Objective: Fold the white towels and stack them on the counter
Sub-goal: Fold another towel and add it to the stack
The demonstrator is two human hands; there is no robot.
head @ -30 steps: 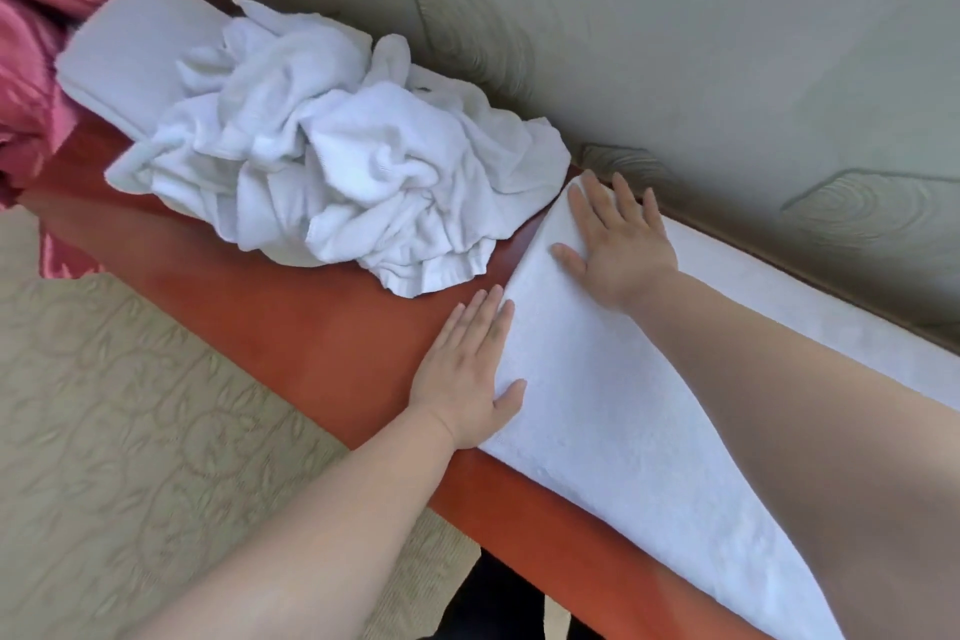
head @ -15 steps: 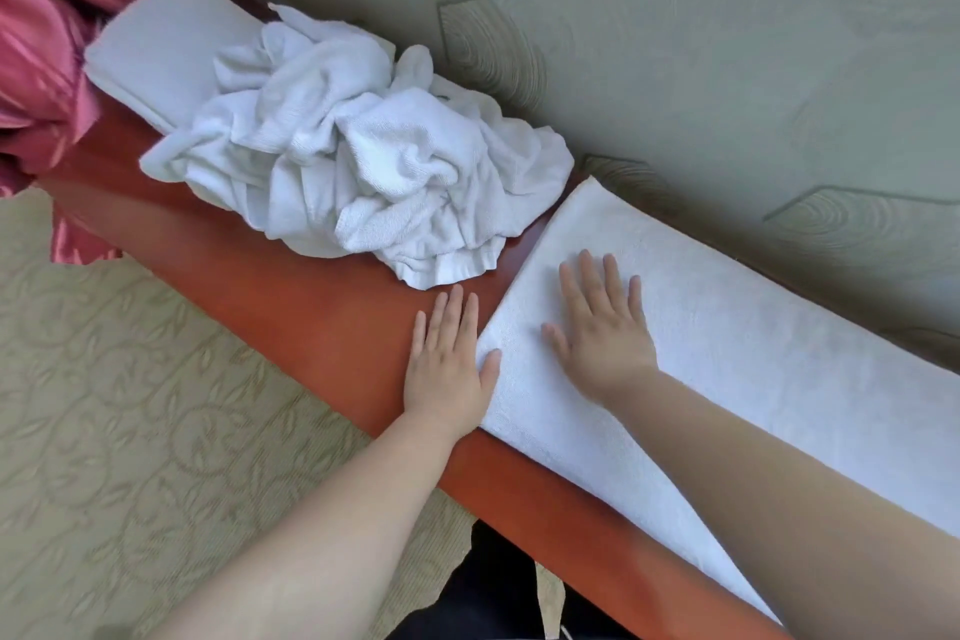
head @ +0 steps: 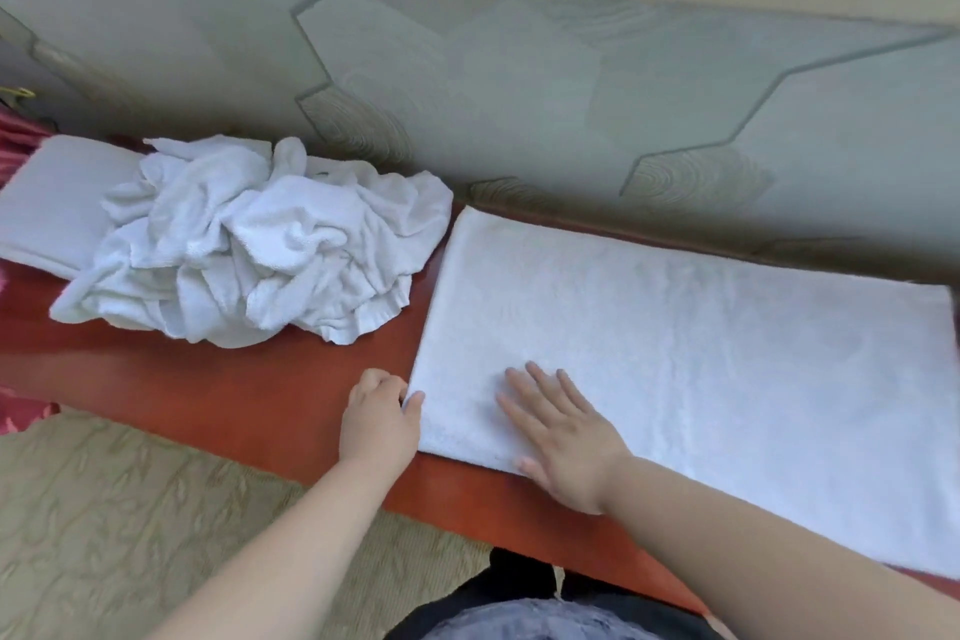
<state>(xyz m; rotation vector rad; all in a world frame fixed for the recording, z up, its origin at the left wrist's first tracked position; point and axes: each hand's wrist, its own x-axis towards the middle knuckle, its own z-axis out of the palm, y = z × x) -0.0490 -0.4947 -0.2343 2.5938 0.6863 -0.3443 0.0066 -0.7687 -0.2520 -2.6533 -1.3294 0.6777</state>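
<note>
At the red-brown table (head: 234,390), I had the right grip (head: 563,437) spread flat and released on the near-left part of the flat towel (head: 675,353), apparently to pin it smooth. The left grip (head: 379,418) was curled at that towel's near-left corner, thumb on top, pinching it, probably to lift it for the next fold. The towel lay lengthwise on the table, along the wall (head: 519,94). To its left, a crumpled pile (head: 260,244) of white towels awaited folding, partly covering a folded towel (head: 57,203).
</note>
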